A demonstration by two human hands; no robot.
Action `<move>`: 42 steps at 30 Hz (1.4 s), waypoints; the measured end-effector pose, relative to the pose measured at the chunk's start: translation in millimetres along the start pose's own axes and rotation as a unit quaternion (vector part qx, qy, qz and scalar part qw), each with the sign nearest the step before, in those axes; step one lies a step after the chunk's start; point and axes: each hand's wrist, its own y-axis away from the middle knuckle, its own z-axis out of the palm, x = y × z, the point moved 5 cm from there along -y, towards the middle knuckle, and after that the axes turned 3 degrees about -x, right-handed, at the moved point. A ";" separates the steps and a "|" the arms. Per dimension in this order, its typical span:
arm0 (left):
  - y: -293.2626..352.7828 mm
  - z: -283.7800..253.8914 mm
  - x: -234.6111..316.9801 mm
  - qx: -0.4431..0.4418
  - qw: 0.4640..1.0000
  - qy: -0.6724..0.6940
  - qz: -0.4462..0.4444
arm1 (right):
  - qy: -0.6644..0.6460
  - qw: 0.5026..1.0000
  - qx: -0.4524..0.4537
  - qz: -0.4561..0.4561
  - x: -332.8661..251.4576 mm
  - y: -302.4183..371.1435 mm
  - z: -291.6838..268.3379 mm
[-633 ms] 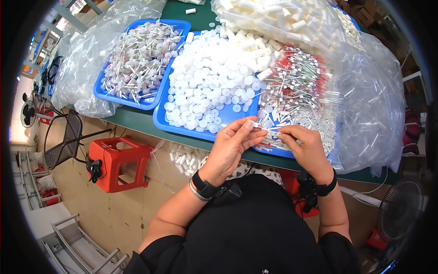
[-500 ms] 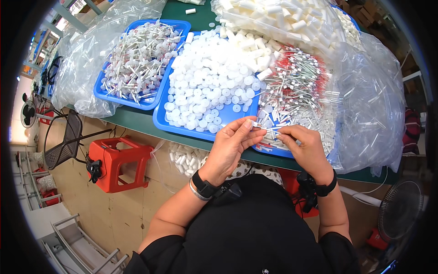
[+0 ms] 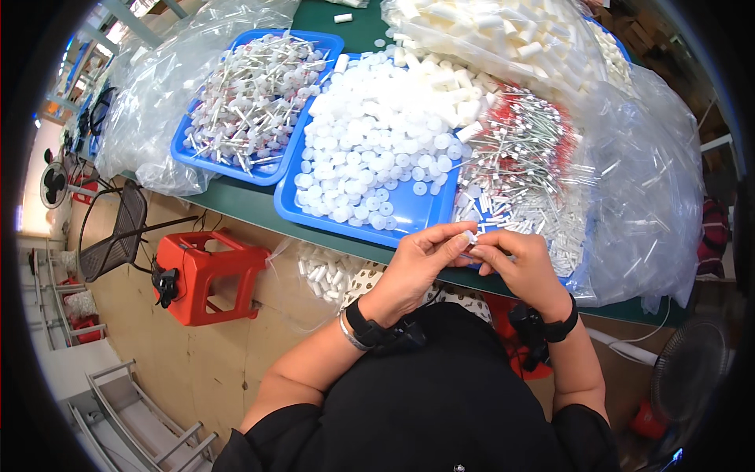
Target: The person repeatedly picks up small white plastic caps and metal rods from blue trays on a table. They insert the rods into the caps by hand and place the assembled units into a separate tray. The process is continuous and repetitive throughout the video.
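My left hand and my right hand meet fingertip to fingertip over the table's front edge. Both are closed in a pinch around a small white plastic part. The fingers cover most of it, so its full shape is hidden. Just beyond lies a heap of thin pin-like pieces, some red-ended and some white. Translucent white discs with centre holes fill a blue tray to the left of my hands.
Farther left, another blue tray holds pins with discs on them. White cylinders pile up at the back in clear plastic. Plastic bags lie on the right. On the floor stand a red stool and a fan.
Both hands have drawn slightly nearer my body, and their fingertips have come together. The thin white piece that showed between them is now mostly hidden. The view has shifted a little.
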 end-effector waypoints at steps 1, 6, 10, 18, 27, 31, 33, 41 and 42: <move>0.3 -1.2 1.0 0.003 1.000 -0.006 0.000 | 0.044 0.997 0.015 -0.056 -4.6 -0.6 1.3; -1.1 -30.7 48.0 0.070 0.986 -0.098 0.116 | 0.113 0.978 0.075 -0.161 -12.6 -3.9 -4.5; 6.0 -110.4 169.6 0.184 0.926 -0.023 0.329 | 0.261 0.942 0.151 -0.145 0.7 -10.2 -42.8; -5.5 -89.1 139.1 0.136 0.922 -0.295 0.212 | 0.462 0.869 0.130 -0.119 20.9 -26.1 -34.1; -10.2 -41.3 73.2 0.079 0.601 -0.748 0.270 | 0.400 0.900 0.077 -0.153 21.3 -12.1 -34.1; -23.0 -30.2 66.4 0.066 0.609 -0.754 0.236 | 0.315 0.918 0.115 -0.212 5.8 -5.5 -33.2; -29.2 -30.4 63.7 0.065 0.611 -0.751 0.243 | 0.286 0.919 0.140 -0.233 2.3 -2.9 -34.0; -35.5 -39.6 66.0 0.063 0.632 -0.721 0.275 | 0.300 0.914 0.166 -0.218 -21.5 5.5 -38.7; -34.5 -40.4 67.6 0.054 0.685 -0.681 0.252 | 0.264 0.926 0.167 -0.213 -20.1 7.1 -37.0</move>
